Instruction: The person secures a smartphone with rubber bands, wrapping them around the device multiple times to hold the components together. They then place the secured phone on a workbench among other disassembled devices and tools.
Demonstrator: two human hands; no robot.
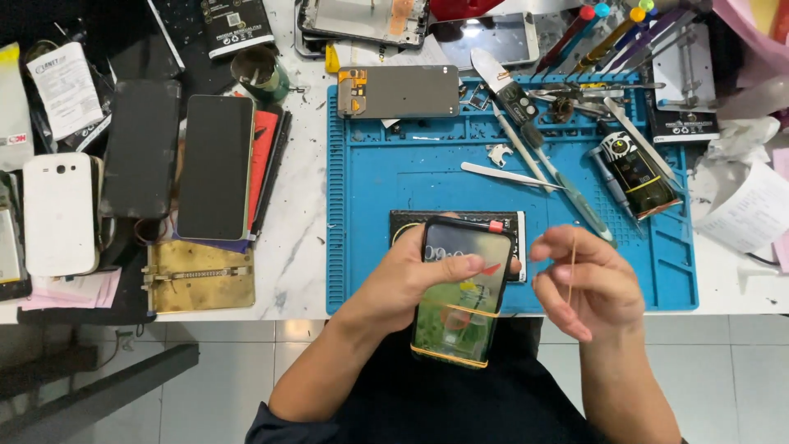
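Note:
My left hand (411, 279) grips a smartphone (460, 292) with a lit screen, thumb lying across its upper part. Thin yellow rubber bands wrap around the phone's lower half. My right hand (588, 284) is just right of the phone, fingers pinched on a stretched yellow rubber band (572, 267). Both hands hover over the front edge of a blue repair mat (370, 189). A small black flat packet (518, 226) lies on the mat behind the phone.
Tweezers (509, 174), screwdrivers (567, 193) and a small dark bottle (637, 173) lie on the mat's right side; a phone back panel (399, 90) sits at its top. Several phones (214, 164) and a brass plate (201, 275) lie left on the white table.

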